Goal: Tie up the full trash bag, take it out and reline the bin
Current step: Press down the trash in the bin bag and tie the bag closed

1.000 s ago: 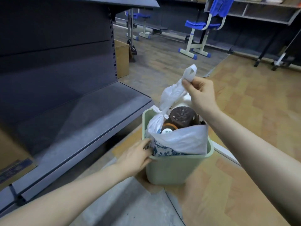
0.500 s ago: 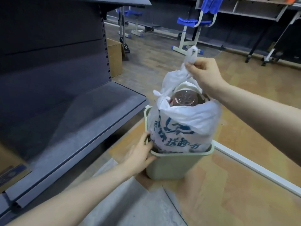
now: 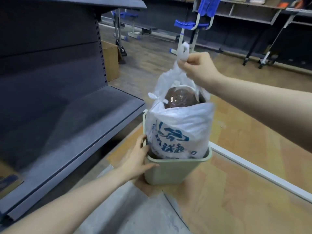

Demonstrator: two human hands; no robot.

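Partly sunk in bin (image 3: 170,171), bag (image 3: 179,130) gripped by right hand (image 3: 198,70); left hand (image 3: 136,159) clasps rim.

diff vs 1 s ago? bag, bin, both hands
The trash bag has risen: a second ago only its top showed above the bin rim, now most of its printed side is clear, with its bottom still inside. The right hand moved up with it, still pinching the bag's handle. Unchanged: the left hand still grips the bin's rim, and the bin stays on the floor.
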